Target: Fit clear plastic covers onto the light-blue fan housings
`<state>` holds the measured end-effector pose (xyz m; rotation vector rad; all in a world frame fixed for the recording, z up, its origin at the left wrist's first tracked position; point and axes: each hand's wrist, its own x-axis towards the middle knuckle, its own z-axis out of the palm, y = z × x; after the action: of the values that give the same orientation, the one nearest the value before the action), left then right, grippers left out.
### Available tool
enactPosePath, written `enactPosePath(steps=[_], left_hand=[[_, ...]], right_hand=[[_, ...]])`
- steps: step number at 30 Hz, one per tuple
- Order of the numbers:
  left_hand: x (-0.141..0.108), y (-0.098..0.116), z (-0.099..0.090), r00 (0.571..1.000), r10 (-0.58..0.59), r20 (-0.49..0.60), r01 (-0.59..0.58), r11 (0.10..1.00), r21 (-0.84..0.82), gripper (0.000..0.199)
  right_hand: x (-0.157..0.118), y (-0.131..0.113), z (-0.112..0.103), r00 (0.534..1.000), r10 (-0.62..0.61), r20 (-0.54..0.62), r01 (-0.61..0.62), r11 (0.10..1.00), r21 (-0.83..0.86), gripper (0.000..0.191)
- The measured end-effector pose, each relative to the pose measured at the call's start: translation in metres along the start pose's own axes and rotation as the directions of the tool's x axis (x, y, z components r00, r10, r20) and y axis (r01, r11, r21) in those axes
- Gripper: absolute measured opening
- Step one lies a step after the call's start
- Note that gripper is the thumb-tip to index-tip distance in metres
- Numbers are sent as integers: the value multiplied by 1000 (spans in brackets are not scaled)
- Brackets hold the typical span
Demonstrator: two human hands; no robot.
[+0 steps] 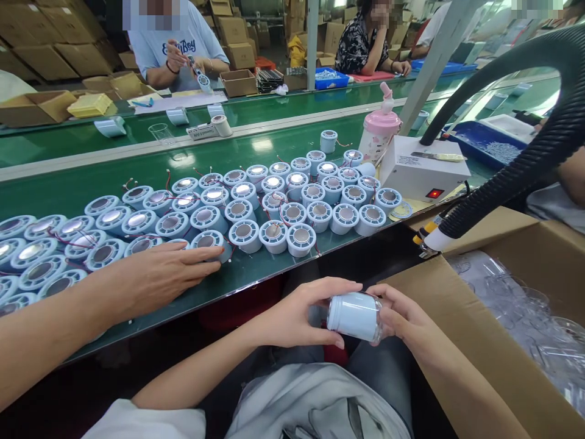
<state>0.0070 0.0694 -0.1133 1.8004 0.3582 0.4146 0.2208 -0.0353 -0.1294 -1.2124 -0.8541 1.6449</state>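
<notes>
Head view: I hold a blue cylinder point(354, 314) on its side above my lap, beyond the near edge of the green bench point(274, 268). A clear cover point(378, 323) surrounds at least its right-hand end. My left hand point(292, 311) grips the left end, fingers above, thumb below. My right hand point(404, 314) holds the cover's rim between bent fingers and thumb; the hidden fingertips I cannot tell.

Handling, as I judge it: keep both wrists level so that cylinder and cover share one axis. Apply light, even pressure around the rim; a tilted cover could bind or crack. Touch the clear wall as little as possible to limit smudges. Keep my elbows clear of the cardboard box point(461, 323) of clear cups point(507, 292) at my right, and of another person's hand point(169, 271), at the blue parts point(300, 239) on the bench.
</notes>
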Motion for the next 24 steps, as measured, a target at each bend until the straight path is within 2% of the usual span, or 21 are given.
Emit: enactPosePath(steps=[10, 14, 19, 24], left_hand=[[-1, 0, 1, 1000, 21, 4, -21, 998, -61, 77], [-2, 0, 1, 1000, 26, 3, -26, 994, -107, 78], [-1, -4, 3, 998, -57, 5, 57, 971, -232, 79], [6, -15, 4, 994, -101, 30, 105, 935, -338, 85]], right_hand=[[6, 4, 12, 991, 134, 1, -133, 985, 113, 49], [6, 5, 15, 973, 231, 15, -231, 959, 167, 59], [9, 6, 15, 927, 371, 64, -375, 898, 231, 60], [13, 10, 14, 916, 400, 32, -392, 874, 288, 62]])
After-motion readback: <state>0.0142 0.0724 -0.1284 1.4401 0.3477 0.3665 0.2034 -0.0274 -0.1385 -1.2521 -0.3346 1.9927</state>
